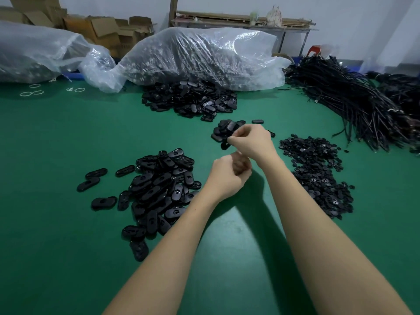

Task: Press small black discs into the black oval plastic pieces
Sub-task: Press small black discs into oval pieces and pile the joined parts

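My right hand (251, 140) pinches a black oval piece (225, 145) above the green table, just in front of a small heap of oval pieces (225, 129). My left hand (229, 172) hovers below it with its fingers curled; nothing shows inside them. A pile of small black discs (316, 169) lies to the right of my hands. To the left lies a bigger pile of oval pieces (159, 189), with a few strays beside it.
Farther back sit another oval-piece heap (191, 98), a large clear plastic bag (204, 55) and a second bag (34, 51) at left. Bundled black cables (354, 98) fill the right side. Rubber bands (31, 93) lie far left on the green table (68, 137).
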